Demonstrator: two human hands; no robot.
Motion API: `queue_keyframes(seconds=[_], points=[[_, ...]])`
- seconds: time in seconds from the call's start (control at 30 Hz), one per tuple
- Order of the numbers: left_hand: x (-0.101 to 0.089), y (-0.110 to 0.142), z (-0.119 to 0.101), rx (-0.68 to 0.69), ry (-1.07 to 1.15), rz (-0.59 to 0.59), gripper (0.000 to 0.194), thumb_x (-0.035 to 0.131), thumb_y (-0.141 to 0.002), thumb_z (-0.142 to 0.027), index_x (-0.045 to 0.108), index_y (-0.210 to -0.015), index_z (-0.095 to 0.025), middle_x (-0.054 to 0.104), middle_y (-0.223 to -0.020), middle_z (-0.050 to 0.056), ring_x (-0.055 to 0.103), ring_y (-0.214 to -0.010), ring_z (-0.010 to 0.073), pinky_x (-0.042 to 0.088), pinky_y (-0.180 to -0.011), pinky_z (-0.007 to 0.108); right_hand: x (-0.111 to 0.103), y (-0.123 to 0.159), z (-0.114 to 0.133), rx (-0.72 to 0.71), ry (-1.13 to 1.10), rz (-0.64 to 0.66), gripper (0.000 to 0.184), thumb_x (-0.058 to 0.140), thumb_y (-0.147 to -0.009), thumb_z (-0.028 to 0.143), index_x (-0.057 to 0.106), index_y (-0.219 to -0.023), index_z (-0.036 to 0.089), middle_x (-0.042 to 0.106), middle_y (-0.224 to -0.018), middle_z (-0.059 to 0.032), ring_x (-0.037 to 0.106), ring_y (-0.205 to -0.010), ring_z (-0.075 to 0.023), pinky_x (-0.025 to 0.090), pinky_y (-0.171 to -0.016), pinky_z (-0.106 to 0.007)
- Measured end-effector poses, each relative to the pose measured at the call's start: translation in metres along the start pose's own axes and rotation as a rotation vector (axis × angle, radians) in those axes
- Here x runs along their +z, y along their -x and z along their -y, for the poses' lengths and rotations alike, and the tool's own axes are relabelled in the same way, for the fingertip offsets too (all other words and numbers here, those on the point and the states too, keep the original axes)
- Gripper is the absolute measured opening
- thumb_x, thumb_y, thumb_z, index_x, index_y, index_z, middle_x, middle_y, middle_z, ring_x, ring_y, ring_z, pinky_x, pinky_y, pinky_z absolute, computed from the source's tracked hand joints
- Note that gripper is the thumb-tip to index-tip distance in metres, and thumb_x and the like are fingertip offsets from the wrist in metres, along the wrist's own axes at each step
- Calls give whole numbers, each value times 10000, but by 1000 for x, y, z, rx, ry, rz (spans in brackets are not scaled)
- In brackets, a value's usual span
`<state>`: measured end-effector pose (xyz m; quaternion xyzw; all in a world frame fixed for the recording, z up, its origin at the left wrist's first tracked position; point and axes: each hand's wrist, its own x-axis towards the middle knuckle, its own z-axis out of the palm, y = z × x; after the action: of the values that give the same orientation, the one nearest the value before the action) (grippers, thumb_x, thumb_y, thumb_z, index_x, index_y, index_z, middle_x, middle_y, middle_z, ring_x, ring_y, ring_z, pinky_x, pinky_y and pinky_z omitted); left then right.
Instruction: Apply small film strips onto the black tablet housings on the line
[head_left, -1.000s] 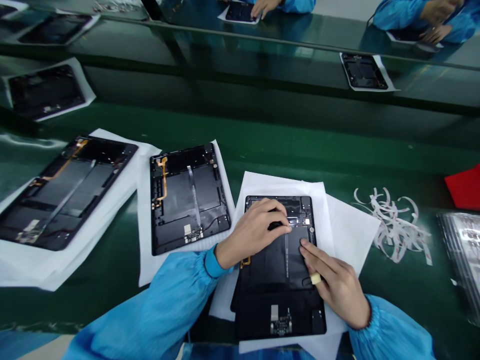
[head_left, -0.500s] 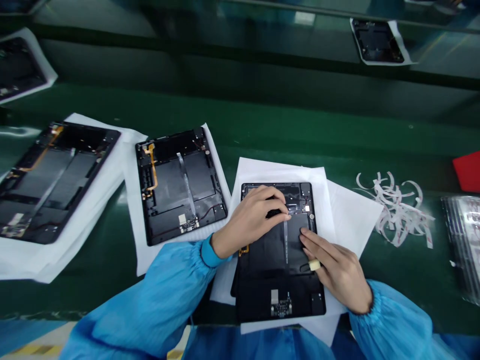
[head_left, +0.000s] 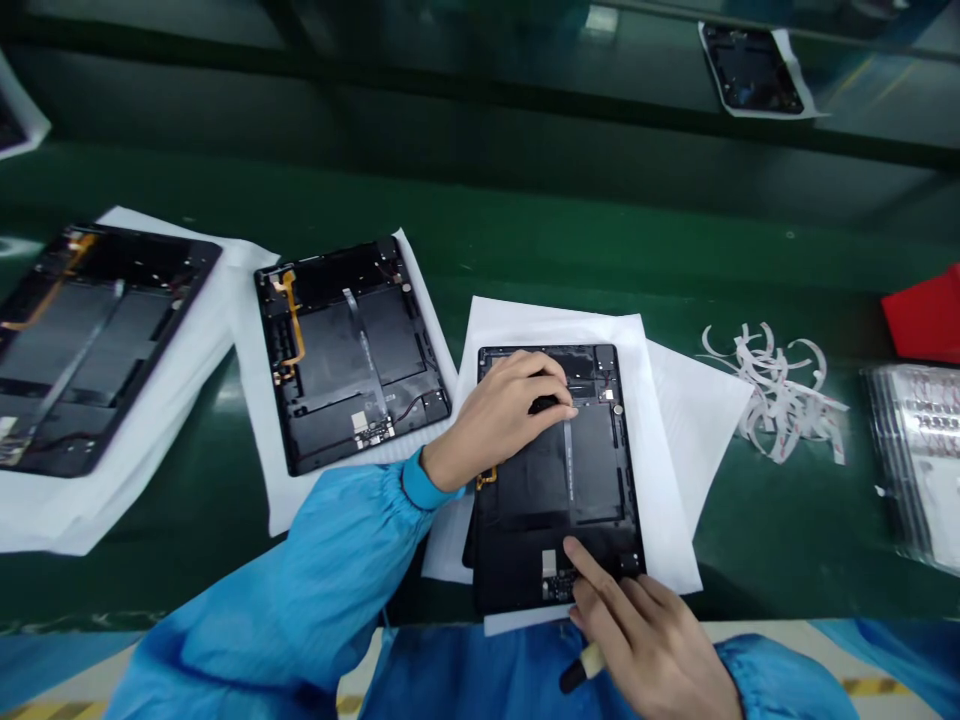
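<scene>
A black tablet back housing [head_left: 525, 550] lies on white sheets in front of me, partly covering another dark housing. My left hand [head_left: 517, 400] rests over its upper part, thumb and fingers pinched near the top of a grey ribbon cable [head_left: 569, 465]; what they grip is hidden. Over the lower end is my right hand [head_left: 645, 640], its index finger stretched onto the housing beside a small circuit board [head_left: 556, 585]. A dark-tipped tool with a cream band [head_left: 591, 662] is tucked in this hand and sticks out below the housing's near edge; its exact kind cannot be told.
Two more housings, a middle one [head_left: 352, 350] and a left one [head_left: 97, 340], lie on white sheets. To the right are curled white strips [head_left: 784, 395], a red bin [head_left: 924, 315] and stacked clear trays [head_left: 919, 450]. Another housing [head_left: 754, 70] sits on the far shelf.
My right hand has moved from the housing's right side down to its lower end, with the banded tool. My left hand stays at the cable's top. The view has tilted downward.
</scene>
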<state>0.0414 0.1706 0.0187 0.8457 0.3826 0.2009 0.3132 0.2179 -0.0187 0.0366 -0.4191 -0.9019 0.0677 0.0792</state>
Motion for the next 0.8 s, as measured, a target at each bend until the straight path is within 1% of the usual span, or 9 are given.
queue_keyframes(seconds=[0.2,0.33,0.4,0.5,0.53,0.6,0.67,0.73,0.8], points=[[1,-1,0,4,-3,-4,75,669,-878,-249,686,-818,-208,637,-1023,29,567,-981,222,414,-876,389,-1,-13,0,87,93,-12,214,452,-957,144,643,-860,151,642,-1264,-149,569,-501,-149,439,-456,-318],[1,1,1,10,-8,-4,64,666,-878,-253,683,-832,-213,638,-1033,30,568,-986,222,418,-887,392,-3,-33,-13,171,122,19,205,429,-960,138,628,-914,155,606,-1321,-142,580,-536,-157,439,-480,-325],[2,2,2,5,-8,-6,52,662,-878,-262,671,-900,-216,643,-1051,32,570,-1005,230,425,-897,399,-2,-47,-24,199,114,27,211,427,-922,66,615,-918,163,594,-1342,-129,583,-544,-158,436,-485,-328],[3,0,2,-25,37,-35,208,661,-873,-252,616,-1074,-223,651,-1063,31,580,-1027,232,440,-919,405,-2,-70,-43,207,108,37,221,443,-867,20,602,-921,165,597,-1343,-123,601,-544,-159,438,-484,-326],[3,-1,1,-38,77,-63,252,652,-876,-238,594,-1120,-223,649,-1068,30,587,-1022,223,450,-920,393,-3,-76,-49,202,100,42,204,460,-863,29,599,-926,165,600,-1341,-122,612,-549,-158,443,-486,-319],[0,-1,-2,-74,180,-172,277,619,-891,-211,561,-1161,-217,642,-1075,29,603,-999,195,472,-908,351,-6,-85,-60,193,38,48,168,486,-877,67,593,-953,172,613,-1330,-108,643,-581,-155,461,-503,-300],[-6,7,-4,-130,232,-318,206,583,-912,-207,562,-1117,-212,634,-1063,29,610,-979,176,485,-883,314,-13,-84,-69,218,-96,19,153,464,-927,129,585,-999,189,645,-1287,-81,676,-647,-155,489,-544,-279],[-12,25,-7,-200,174,-418,103,558,-928,-228,564,-1030,-212,625,-1028,29,604,-983,183,478,-886,320,-21,-72,-77,320,-212,-68,188,401,-983,209,583,-1028,207,700,-1151,-61,694,-714,-161,510,-600,-269],[-17,53,-8,-285,46,-430,57,541,-938,-266,556,-957,-214,604,-1025,43,583,-1020,214,459,-913,366,-27,-54,-85,482,-232,-160,231,379,-1000,294,596,-1005,213,723,-981,-59,695,-720,-180,507,-613,-275]])
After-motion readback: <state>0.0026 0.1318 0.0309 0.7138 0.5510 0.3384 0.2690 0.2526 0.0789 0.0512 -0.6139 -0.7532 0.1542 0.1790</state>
